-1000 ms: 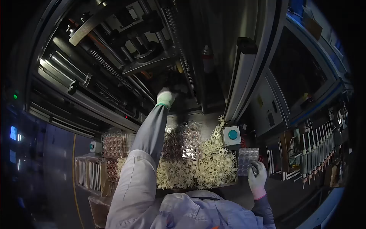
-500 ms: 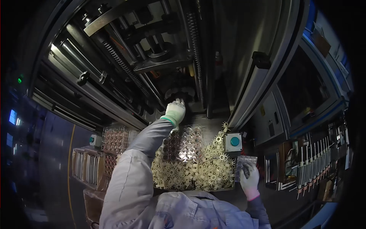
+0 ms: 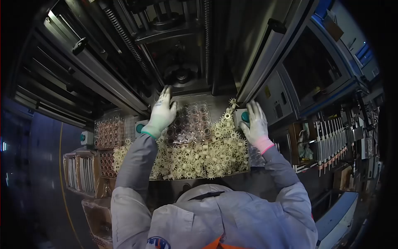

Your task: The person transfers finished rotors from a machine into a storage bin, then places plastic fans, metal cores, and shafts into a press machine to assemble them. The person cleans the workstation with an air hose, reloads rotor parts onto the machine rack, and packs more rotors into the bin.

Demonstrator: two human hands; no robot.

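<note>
My left hand (image 3: 163, 111), in a white glove with a green cuff, is open above the work surface, fingers stretched toward the press. It is close to a box with a green button (image 3: 140, 128). My right hand (image 3: 255, 124), gloved with a pink cuff, is open beside the right green button (image 3: 245, 116); whether it touches cannot be made out. Between the hands lies a clear plastic tray (image 3: 191, 124) of round, ring-like parts. In front of it is a heap of cream star-shaped plastic pieces (image 3: 207, 159). A round fixture (image 3: 182, 75) sits under the press.
Vertical posts and a coil spring (image 3: 124, 35) frame the press. More trays of copper-coloured rings (image 3: 110, 130) stand at left, above a box of upright plates (image 3: 85, 174). At right are a rack of rods (image 3: 333, 139) and a machine cabinet (image 3: 315, 62).
My left hand has drawn back from the fixture under the press. My right hand has left the clear plastic tray at the right and moved up to the button box. The view has shifted.
</note>
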